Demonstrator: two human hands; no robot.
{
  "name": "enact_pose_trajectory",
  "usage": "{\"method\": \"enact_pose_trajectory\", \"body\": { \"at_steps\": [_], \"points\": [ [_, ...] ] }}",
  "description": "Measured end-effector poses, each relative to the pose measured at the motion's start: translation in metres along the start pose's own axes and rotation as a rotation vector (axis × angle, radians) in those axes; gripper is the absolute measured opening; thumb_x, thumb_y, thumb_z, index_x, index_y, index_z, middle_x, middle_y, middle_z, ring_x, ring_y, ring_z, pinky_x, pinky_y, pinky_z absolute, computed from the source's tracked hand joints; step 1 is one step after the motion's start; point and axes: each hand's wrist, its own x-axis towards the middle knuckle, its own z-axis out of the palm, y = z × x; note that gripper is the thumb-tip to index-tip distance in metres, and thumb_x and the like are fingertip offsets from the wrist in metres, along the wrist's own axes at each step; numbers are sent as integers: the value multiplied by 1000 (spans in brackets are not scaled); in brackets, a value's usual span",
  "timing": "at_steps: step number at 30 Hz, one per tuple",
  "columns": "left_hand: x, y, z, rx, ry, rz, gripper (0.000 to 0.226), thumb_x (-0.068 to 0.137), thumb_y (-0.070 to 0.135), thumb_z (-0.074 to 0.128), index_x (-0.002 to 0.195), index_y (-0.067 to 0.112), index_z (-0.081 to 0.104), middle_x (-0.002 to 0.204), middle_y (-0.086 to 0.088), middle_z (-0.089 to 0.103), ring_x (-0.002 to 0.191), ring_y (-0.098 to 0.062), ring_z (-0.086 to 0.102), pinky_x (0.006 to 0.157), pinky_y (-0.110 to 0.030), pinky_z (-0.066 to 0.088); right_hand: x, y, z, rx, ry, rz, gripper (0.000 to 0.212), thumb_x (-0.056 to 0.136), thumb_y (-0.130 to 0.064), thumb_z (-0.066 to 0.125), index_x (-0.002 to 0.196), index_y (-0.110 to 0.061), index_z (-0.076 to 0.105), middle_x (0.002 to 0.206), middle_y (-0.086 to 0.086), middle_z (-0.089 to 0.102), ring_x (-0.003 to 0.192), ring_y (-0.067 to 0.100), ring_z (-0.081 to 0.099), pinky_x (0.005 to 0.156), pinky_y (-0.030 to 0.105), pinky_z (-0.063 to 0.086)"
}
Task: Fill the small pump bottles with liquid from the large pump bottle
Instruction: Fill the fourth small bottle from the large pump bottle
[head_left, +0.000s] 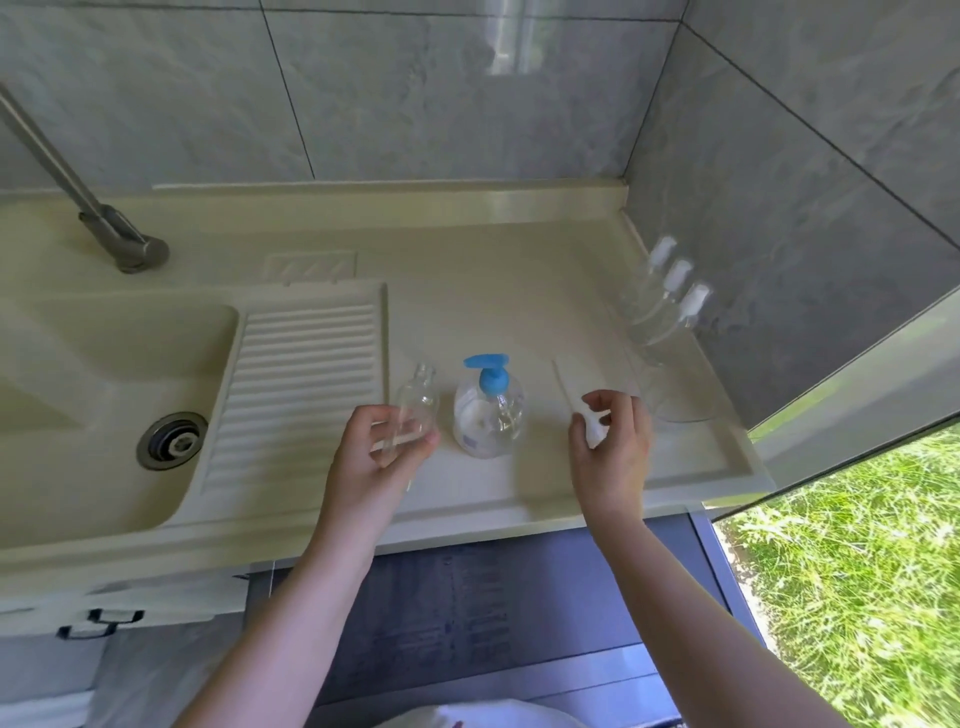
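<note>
Both hands are over the front of the cream tabletop (519, 270), and we hold something in each. Our left hand (374, 457) curls its fingers round a small clear bottle (415, 410), which has no pump on its open neck and leans away from us, its neck pointing toward the ribbed washboard (306, 379). Our right hand (613, 447) pinches a small white pump top (595, 428) between thumb and fingers; its thin clear tube (563, 384) reaches up and away from the hand over the tabletop. Between our two hands stands the large pump bottle (488, 415), upright on the tabletop, clear with a blue pump head (488, 371) and a pale label, just beside the small bottle in our left hand; how full it is we cannot tell. Well apart, at the far right of the tabletop against the grey tiled wall (779, 234), three more small clear bottles with white tops (670, 291) stand in a row. To the left lies the sink (78, 364) with its round metal drain (171, 441), and a grey tap (104, 223) rises behind it. Green grass (857, 571) shows at the lower right.
</note>
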Motion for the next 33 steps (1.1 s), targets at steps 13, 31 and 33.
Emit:
{"method": "enact_pose_trajectory", "body": {
  "at_steps": [13, 31, 33],
  "points": [
    [36, -14, -7, 372, 74, 289, 40, 69, 18, 86, 98, 22, 60, 103, 11, 65, 97, -6, 61, 78, -8, 38, 96, -123, 26, 226, -633, 142, 12, 94, -21, 58, 105, -23, 63, 86, -3, 70, 79, 15, 64, 71, 28, 51],
    [61, -12, 4, 428, 4, 380, 38, 75, 15, 80, 107, 21, 60, 110, 10, 63, 107, -2, 57, 89, -6, 37, 109, -124, 67, 0, -742, 227, 25, 98, -27, 44, 105, -24, 68, 68, -9, 71, 53, 5, 52, 54, 22, 44],
    [61, -10, 4, 441, -3, 402, 39, 75, 14, 80, 107, 21, 60, 110, 10, 63, 107, -3, 58, 91, -8, 37, 108, -122, 71, -24, -715, 209, 26, 96, -28, 43, 101, -28, 68, 67, -9, 71, 52, 5, 52, 60, 26, 49]
  ]
}}
